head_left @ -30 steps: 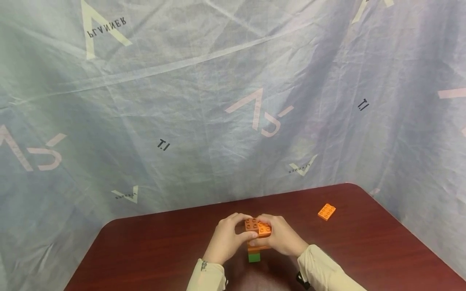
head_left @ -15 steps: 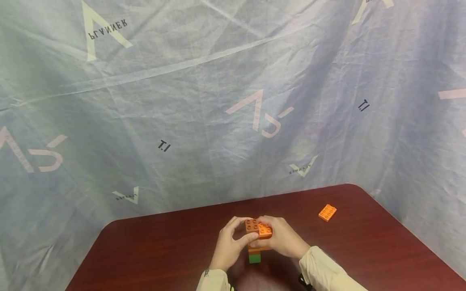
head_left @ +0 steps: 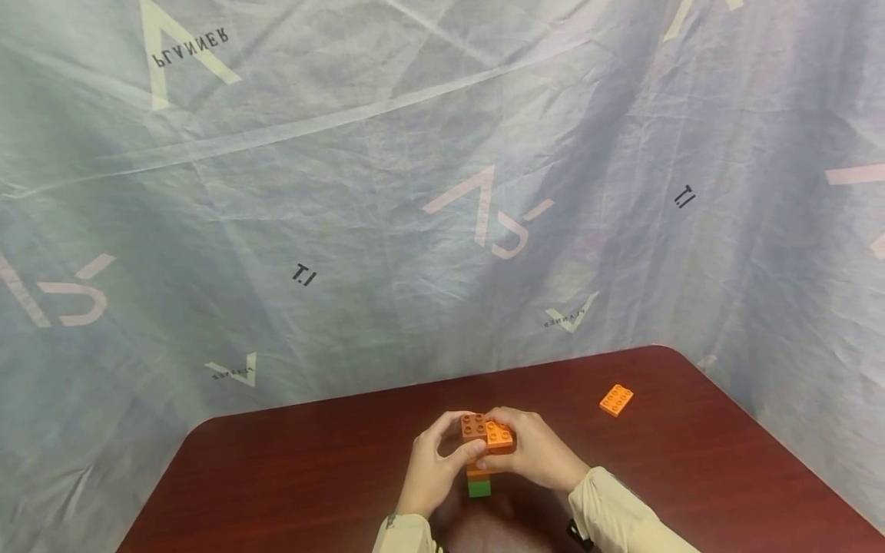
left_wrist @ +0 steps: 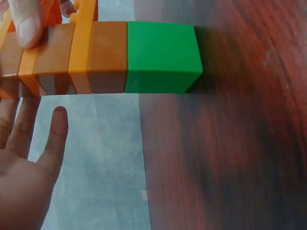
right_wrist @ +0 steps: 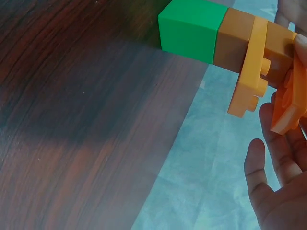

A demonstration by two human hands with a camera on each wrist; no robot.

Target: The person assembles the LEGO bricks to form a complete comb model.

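A toy brick tower (head_left: 478,487) stands on the table between my hands. From a green base (left_wrist: 163,57) it rises through brown bricks (left_wrist: 108,52) that alternate with thin orange plates (right_wrist: 249,67), which jut out to one side. Its top shows a brown brick (head_left: 474,425) beside a lower orange plate (head_left: 499,435). My left hand (head_left: 430,465) grips the top from the left, thumb in front and fingers behind. From the right, my right hand (head_left: 538,452) pinches the upper orange plates. Both hands hide the tower's middle in the head view.
A loose orange plate brick (head_left: 616,400) lies studs up toward the far right of the dark red wooden table (head_left: 311,468). Grey printed cloth (head_left: 387,253) hangs behind the table and along its sides.
The view has shifted slightly. My left wrist and forearm have turned a little to the right, while both hands keep their grip on the tower. The loose plate brick has stayed put.
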